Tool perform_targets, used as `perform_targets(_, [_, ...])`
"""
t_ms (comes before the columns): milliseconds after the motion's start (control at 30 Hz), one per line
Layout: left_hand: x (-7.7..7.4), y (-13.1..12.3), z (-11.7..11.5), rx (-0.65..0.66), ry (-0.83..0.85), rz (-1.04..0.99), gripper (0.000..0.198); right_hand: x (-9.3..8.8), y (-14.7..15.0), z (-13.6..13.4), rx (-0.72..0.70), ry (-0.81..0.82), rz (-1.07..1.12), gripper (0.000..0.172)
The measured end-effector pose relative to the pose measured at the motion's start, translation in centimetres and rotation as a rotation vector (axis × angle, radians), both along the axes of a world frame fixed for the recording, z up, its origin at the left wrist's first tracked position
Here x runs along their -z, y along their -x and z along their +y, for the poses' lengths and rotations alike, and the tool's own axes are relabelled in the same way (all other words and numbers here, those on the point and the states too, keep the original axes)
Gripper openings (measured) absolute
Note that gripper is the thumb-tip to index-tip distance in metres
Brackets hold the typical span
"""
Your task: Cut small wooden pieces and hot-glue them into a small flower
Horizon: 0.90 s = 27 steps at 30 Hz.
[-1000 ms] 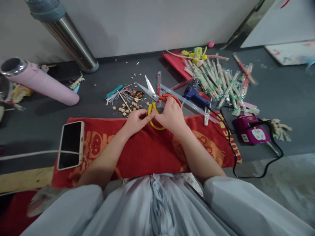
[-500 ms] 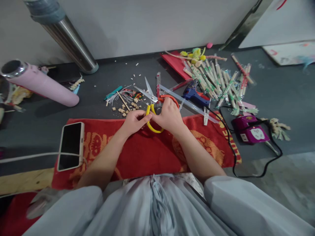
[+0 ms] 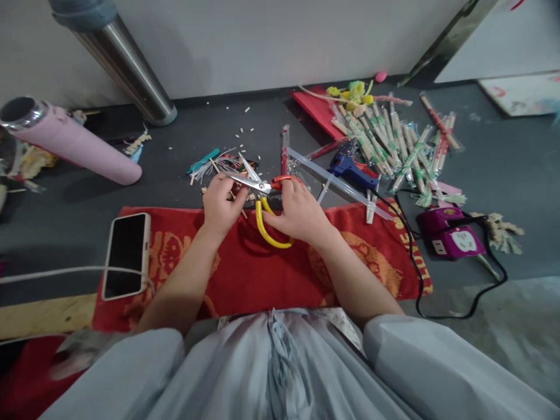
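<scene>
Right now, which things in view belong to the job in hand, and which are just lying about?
Seemingly in use:
scissors, blades open, in the right hand
left hand, close to the blades; whether it holds anything is unclear

Apparently just lying about:
phone on the red towel
pink bottle
steel flask
blue glue gun
purple block

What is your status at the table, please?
Right hand holding scissors, blades open. Left hand beside the blades, any grip unclear. Glue gun beyond the right hand, apart from it.
</scene>
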<state>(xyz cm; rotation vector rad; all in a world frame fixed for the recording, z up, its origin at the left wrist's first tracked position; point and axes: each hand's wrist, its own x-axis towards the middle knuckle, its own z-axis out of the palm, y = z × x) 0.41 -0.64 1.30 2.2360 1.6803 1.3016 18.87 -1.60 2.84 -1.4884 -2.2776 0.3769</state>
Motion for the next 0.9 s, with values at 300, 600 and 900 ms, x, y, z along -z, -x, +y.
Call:
perform_targets(300, [0.5,0.2,0.1,0.003,-0.006,0.043,0.021,-0.1,-0.3,-0.1,-0.078,0.011,-0.047,0.046])
perform_targets(600, [0.5,0.0,0.1,0.006,-0.034,-0.005,0.023,-0.6,-0.6,-0.1,-0.111,0.064,-0.075,0.047])
perform_targets(900, [0.7,0.4,0.3,0.067,-0.015,0.008,0.023,-1.3,-0.8,0.1,-0.126,0.144,-0.1,0.041])
